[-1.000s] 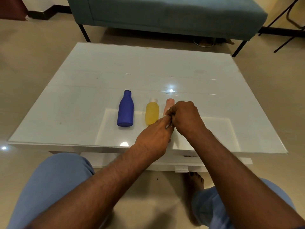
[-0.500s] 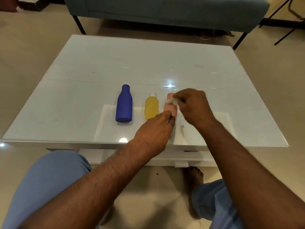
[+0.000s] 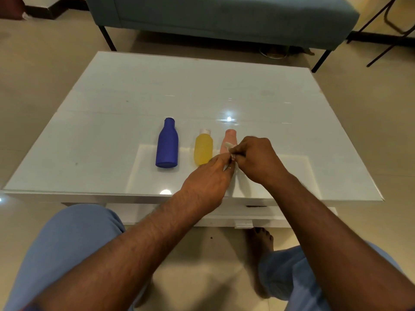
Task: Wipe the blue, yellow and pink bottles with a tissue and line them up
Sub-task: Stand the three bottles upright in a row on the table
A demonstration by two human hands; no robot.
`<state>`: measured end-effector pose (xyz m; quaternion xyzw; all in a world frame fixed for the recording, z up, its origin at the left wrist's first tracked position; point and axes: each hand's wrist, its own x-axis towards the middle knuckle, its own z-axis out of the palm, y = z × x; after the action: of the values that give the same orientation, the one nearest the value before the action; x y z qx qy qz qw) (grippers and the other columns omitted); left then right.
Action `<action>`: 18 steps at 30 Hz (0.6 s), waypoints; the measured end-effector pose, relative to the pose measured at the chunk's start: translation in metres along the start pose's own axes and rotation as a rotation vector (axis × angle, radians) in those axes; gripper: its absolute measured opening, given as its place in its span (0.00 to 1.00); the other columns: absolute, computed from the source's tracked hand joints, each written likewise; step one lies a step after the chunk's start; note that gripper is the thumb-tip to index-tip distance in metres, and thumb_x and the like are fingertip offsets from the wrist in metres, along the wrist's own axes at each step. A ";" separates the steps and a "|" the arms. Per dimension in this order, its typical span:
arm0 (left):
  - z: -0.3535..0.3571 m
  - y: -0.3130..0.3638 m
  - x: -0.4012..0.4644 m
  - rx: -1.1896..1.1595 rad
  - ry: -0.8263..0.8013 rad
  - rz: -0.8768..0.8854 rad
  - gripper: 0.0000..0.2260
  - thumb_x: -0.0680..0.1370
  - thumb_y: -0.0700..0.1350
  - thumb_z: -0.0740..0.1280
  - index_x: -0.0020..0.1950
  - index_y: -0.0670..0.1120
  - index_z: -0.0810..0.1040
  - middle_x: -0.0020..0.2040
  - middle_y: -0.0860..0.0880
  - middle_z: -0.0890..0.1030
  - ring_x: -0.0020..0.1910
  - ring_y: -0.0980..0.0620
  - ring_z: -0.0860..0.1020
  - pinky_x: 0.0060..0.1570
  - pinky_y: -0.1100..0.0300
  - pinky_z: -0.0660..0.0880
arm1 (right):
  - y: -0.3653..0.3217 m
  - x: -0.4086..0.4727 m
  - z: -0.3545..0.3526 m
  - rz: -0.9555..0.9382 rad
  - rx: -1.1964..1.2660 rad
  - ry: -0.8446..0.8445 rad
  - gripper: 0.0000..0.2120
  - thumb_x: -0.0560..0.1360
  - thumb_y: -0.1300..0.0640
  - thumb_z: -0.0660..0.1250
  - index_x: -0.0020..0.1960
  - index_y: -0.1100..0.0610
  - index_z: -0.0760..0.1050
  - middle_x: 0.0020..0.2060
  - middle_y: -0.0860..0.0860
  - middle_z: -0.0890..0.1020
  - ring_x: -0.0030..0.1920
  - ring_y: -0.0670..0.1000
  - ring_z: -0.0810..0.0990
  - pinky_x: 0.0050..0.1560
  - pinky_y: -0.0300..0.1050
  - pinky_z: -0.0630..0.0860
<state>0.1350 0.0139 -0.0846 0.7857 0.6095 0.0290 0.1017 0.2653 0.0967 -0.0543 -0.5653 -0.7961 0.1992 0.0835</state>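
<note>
Three bottles stand upright in a row on the white glass table [image 3: 112, 131]: a tall blue bottle [image 3: 167, 147] on the left, a yellow bottle [image 3: 203, 150] with a white cap in the middle, and a pink bottle [image 3: 229, 140] on the right. Both hands meet just in front of the pink bottle and hide its lower part. A small white tissue [image 3: 231, 151] is pinched between my right hand [image 3: 256, 160] and the fingertips of my left hand [image 3: 208, 182].
A teal sofa [image 3: 224, 16] on thin black legs stands behind the table. Black chair legs [image 3: 386, 30] show at the far right. My knees in blue trousers and a bare foot [image 3: 261, 243] are below the table's front edge.
My right hand, which had risen to the pink bottle's top with the tissue, has come back down to meet my left hand. The bottles have not moved.
</note>
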 end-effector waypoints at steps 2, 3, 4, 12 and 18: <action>-0.001 0.001 0.000 0.002 -0.025 0.001 0.35 0.82 0.44 0.67 0.83 0.47 0.49 0.82 0.46 0.55 0.77 0.45 0.63 0.74 0.54 0.65 | 0.003 -0.004 -0.006 0.015 0.057 -0.024 0.12 0.79 0.59 0.69 0.60 0.54 0.86 0.57 0.53 0.87 0.59 0.52 0.83 0.58 0.37 0.73; -0.001 0.001 0.000 0.003 -0.042 0.000 0.36 0.82 0.45 0.67 0.83 0.48 0.49 0.82 0.46 0.54 0.78 0.45 0.63 0.74 0.54 0.65 | 0.006 -0.005 -0.010 0.033 0.082 -0.040 0.12 0.78 0.60 0.69 0.58 0.54 0.87 0.56 0.52 0.88 0.57 0.50 0.84 0.56 0.36 0.72; -0.001 0.001 0.000 0.011 -0.055 0.004 0.36 0.82 0.45 0.67 0.83 0.48 0.49 0.82 0.46 0.53 0.78 0.45 0.63 0.74 0.53 0.65 | 0.009 -0.007 -0.013 0.053 0.097 -0.048 0.12 0.78 0.60 0.68 0.56 0.55 0.88 0.54 0.51 0.88 0.55 0.49 0.85 0.54 0.35 0.73; -0.013 -0.008 0.000 0.025 -0.031 -0.040 0.30 0.82 0.46 0.66 0.82 0.50 0.56 0.82 0.47 0.56 0.79 0.44 0.61 0.76 0.50 0.60 | 0.011 -0.017 -0.027 0.083 0.116 0.219 0.11 0.75 0.50 0.69 0.45 0.56 0.85 0.42 0.49 0.85 0.45 0.52 0.83 0.47 0.46 0.79; -0.020 -0.036 -0.018 0.241 -0.113 -0.197 0.30 0.86 0.51 0.55 0.83 0.43 0.45 0.84 0.43 0.47 0.83 0.43 0.46 0.79 0.41 0.44 | 0.002 -0.017 -0.007 -0.137 -0.168 -0.106 0.27 0.81 0.63 0.65 0.79 0.50 0.69 0.80 0.53 0.67 0.77 0.56 0.70 0.76 0.48 0.65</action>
<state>0.0924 0.0079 -0.0704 0.7291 0.6759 -0.0989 0.0432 0.2751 0.0834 -0.0468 -0.5033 -0.8500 0.1553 0.0072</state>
